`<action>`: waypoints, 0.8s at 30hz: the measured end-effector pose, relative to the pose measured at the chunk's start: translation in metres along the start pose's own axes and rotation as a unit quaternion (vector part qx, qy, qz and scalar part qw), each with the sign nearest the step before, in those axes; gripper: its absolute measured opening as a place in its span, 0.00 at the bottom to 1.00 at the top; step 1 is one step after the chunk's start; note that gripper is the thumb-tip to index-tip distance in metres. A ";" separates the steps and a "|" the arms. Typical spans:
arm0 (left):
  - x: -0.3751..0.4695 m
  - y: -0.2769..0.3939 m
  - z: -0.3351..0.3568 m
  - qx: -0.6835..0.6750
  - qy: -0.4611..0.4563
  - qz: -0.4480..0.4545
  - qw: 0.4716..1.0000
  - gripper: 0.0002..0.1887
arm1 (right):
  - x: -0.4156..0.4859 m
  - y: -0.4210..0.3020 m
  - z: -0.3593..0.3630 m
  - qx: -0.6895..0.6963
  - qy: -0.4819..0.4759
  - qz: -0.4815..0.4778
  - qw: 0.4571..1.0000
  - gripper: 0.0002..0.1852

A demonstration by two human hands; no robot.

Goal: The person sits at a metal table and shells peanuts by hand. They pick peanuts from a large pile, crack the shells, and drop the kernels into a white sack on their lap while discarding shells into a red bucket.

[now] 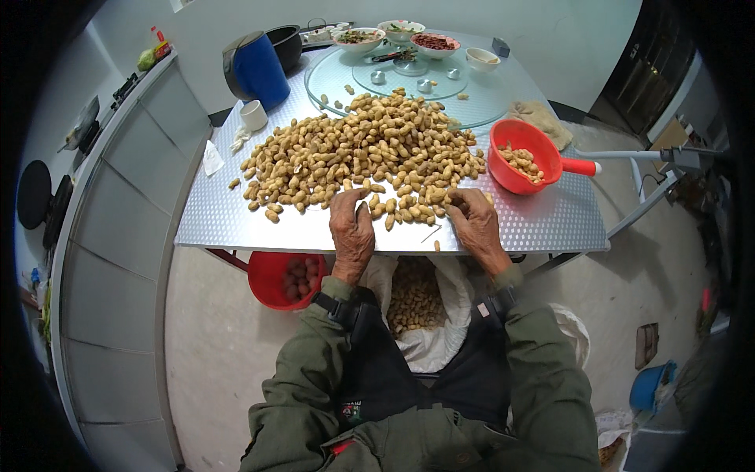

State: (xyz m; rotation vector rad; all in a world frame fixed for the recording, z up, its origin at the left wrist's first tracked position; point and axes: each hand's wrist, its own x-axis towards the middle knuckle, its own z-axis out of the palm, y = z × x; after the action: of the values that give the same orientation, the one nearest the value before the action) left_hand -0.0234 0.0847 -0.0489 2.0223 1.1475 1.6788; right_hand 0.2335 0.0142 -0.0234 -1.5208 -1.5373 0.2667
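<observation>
Unshelled peanuts are heaped across the metal-topped table before me. My left hand rests at the heap's near edge, its thumb and forefinger apart and nothing seen between them. To its right, my right hand has bent fingers touching peanuts; whether one is pinched there is hidden. A small spread of loose peanuts lies between both hands. Right of the heap stands a red plastic dipper with some peanuts in it. Below the table edge, between my legs, an open white woven sack holds many more peanuts.
A red bucket with round objects stands under the table's left side. Behind the heap are a glass turntable and several food bowls. A blue jug and white cup stand back left. A brown cloth lies behind the dipper.
</observation>
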 end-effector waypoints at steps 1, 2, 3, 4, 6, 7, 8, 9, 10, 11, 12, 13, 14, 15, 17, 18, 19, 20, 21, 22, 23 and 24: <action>0.000 0.000 0.000 -0.006 0.004 -0.006 1.000 0.14 | 0.004 0.002 0.002 -0.007 0.013 -0.008 1.000 0.12; 0.000 0.000 0.001 -0.011 0.009 -0.011 1.000 0.14 | 0.008 0.004 0.003 -0.014 0.025 -0.016 0.999 0.12; 0.000 0.001 0.001 -0.019 0.012 -0.017 1.000 0.13 | 0.011 0.007 0.004 -0.016 0.035 -0.009 0.999 0.12; 0.001 0.001 0.002 -0.018 0.022 -0.013 1.000 0.13 | 0.012 0.009 0.002 -0.049 0.040 -0.002 0.998 0.11; 0.002 0.001 0.001 -0.016 0.024 -0.015 0.999 0.13 | 0.013 0.013 0.002 -0.061 0.058 -0.036 0.996 0.11; 0.001 0.002 0.001 -0.024 0.025 -0.019 0.999 0.13 | 0.012 0.014 0.003 -0.066 0.060 -0.023 0.996 0.11; 0.001 0.003 0.002 -0.026 0.025 -0.025 0.999 0.13 | 0.011 0.014 0.002 -0.071 0.069 -0.050 0.994 0.11; 0.001 0.003 0.002 -0.033 0.027 -0.024 0.999 0.13 | 0.010 0.013 0.002 -0.068 0.071 -0.077 0.992 0.11; 0.001 0.003 0.002 -0.039 0.029 -0.023 0.999 0.14 | 0.009 0.011 0.002 -0.063 0.071 -0.094 0.991 0.11; 0.001 0.003 0.003 -0.052 0.031 -0.023 0.998 0.14 | 0.008 0.008 0.002 -0.058 0.072 -0.110 0.990 0.11; 0.001 0.002 0.003 -0.046 0.033 -0.022 0.998 0.14 | 0.008 0.004 0.002 -0.054 0.062 -0.101 0.991 0.11; 0.001 0.002 0.004 -0.047 0.035 -0.022 0.998 0.14 | 0.008 0.000 0.003 -0.050 0.052 -0.093 0.993 0.10; 0.001 0.001 0.004 -0.054 0.038 -0.023 0.998 0.13 | 0.007 -0.005 0.003 -0.040 0.040 -0.078 0.995 0.10; 0.001 0.000 0.004 -0.052 0.035 -0.028 0.998 0.13 | 0.007 -0.010 0.004 -0.037 0.038 -0.097 0.994 0.09; -0.001 0.000 0.004 -0.069 0.029 -0.042 0.996 0.13 | 0.006 -0.021 0.006 -0.020 0.029 -0.122 0.992 0.09; -0.001 0.000 0.004 -0.063 0.028 -0.046 0.997 0.12 | 0.004 -0.027 0.008 -0.021 0.007 -0.116 0.993 0.09; -0.001 0.001 0.005 -0.064 0.026 -0.051 0.996 0.12 | 0.002 -0.032 0.009 -0.029 -0.007 -0.144 0.989 0.09; 0.000 0.002 0.004 -0.072 0.023 -0.059 0.995 0.11 | 0.001 -0.037 0.010 -0.035 -0.024 -0.163 0.986 0.09; 0.000 0.004 0.003 -0.068 0.010 -0.062 0.996 0.11 | 0.001 -0.041 0.011 -0.034 -0.041 -0.186 0.981 0.10; 0.001 0.006 0.001 -0.072 -0.003 -0.068 0.995 0.11 | 0.002 -0.044 0.013 -0.050 -0.058 -0.186 0.980 0.11; 0.002 0.009 0.000 -0.081 -0.021 -0.086 0.993 0.11 | 0.002 -0.045 0.013 -0.062 -0.072 -0.167 0.981 0.11; 0.002 0.013 -0.002 -0.053 -0.039 -0.028 0.997 0.10 | 0.003 -0.046 0.014 -0.068 -0.085 -0.152 0.982 0.12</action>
State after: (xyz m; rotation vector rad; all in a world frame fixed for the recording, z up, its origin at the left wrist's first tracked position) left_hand -0.0198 0.0777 -0.0385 1.9542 1.0565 1.5854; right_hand 0.1936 0.0129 0.0026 -1.3681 -1.9314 0.1192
